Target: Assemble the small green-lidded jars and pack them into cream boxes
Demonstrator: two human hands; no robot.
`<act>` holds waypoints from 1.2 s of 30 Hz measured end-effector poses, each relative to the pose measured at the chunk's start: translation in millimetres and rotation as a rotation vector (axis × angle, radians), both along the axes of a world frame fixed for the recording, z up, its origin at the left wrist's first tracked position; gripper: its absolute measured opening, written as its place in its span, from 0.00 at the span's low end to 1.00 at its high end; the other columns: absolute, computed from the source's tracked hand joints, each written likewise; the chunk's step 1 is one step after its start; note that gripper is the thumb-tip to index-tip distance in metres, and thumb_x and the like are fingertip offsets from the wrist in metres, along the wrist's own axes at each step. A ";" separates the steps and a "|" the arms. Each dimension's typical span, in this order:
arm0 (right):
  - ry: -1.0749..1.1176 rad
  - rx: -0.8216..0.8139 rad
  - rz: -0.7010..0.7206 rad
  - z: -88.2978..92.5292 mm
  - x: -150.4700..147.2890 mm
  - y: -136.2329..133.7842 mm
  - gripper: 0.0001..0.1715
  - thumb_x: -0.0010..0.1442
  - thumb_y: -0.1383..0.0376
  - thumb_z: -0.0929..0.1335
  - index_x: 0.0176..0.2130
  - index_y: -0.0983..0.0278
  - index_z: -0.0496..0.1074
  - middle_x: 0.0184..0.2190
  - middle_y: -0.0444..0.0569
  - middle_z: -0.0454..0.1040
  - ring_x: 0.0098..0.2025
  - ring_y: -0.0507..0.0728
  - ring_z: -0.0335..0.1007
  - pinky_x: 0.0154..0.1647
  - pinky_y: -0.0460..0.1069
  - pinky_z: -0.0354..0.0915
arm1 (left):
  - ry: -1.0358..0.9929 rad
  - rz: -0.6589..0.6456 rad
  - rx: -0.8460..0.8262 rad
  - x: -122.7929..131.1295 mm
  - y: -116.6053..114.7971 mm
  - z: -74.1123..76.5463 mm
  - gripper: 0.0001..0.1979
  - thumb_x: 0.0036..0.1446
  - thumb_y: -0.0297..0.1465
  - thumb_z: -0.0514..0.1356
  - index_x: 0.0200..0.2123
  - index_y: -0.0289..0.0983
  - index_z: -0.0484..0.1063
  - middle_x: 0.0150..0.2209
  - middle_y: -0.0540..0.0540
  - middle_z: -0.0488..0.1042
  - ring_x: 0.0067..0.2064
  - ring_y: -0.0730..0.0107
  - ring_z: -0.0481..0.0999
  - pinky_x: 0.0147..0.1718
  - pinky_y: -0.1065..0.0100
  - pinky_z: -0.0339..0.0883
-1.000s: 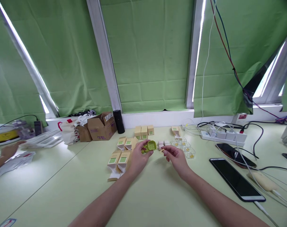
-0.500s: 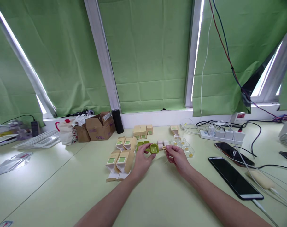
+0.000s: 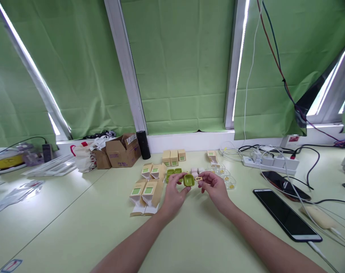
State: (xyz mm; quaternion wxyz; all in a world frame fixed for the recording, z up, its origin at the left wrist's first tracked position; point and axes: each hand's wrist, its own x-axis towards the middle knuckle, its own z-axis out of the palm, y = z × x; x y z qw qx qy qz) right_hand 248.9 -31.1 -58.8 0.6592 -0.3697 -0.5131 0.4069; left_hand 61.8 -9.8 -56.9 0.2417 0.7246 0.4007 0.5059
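Green square cup [image 3: 188, 180] is pinched between thumb and fingers of the left hand [image 3: 174, 194], above the table [image 3: 189, 235]. The right hand [image 3: 215, 189] grips a small yellow loop [image 3: 199, 178] in its fingertips (just beside the cup; contact unclear). Paper boxes [image 3: 150, 190] stand left of the left hand.

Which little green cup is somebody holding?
The green cup in the left hand, nearest the right hand; the other green cups sit farther back, not held.

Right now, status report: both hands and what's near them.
Left hand holding small green container. Right hand pinching pale ring, just right of it. Tan cartons beside left hand; clear plastic pieces beyond right hand.
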 end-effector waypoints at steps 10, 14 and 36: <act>-0.394 0.235 -0.165 7.0 -2.2 -15.4 0.09 0.66 0.58 0.70 0.43 0.59 0.78 0.34 0.48 0.78 0.36 0.58 0.73 0.39 0.53 0.71 | -0.020 -0.036 0.042 1.9 -13.5 7.2 0.25 0.53 0.23 0.66 0.55 0.45 0.76 0.50 0.43 0.72 0.49 0.60 0.74 0.51 0.56 0.72; -0.480 0.323 -0.208 5.3 -1.5 -15.7 0.07 0.67 0.60 0.69 0.42 0.58 0.78 0.34 0.49 0.79 0.33 0.57 0.72 0.37 0.53 0.70 | -0.023 -0.048 0.051 2.9 -15.5 6.9 0.27 0.52 0.21 0.66 0.55 0.44 0.76 0.51 0.43 0.71 0.50 0.59 0.74 0.52 0.55 0.72; -0.978 0.753 -0.538 6.1 0.3 -17.6 0.09 0.67 0.72 0.66 0.42 0.62 0.76 0.35 0.50 0.71 0.37 0.58 0.63 0.38 0.54 0.58 | 0.016 -0.131 0.246 4.7 -17.2 2.5 0.26 0.52 0.19 0.67 0.54 0.41 0.75 0.50 0.41 0.75 0.57 0.52 0.71 0.55 0.50 0.71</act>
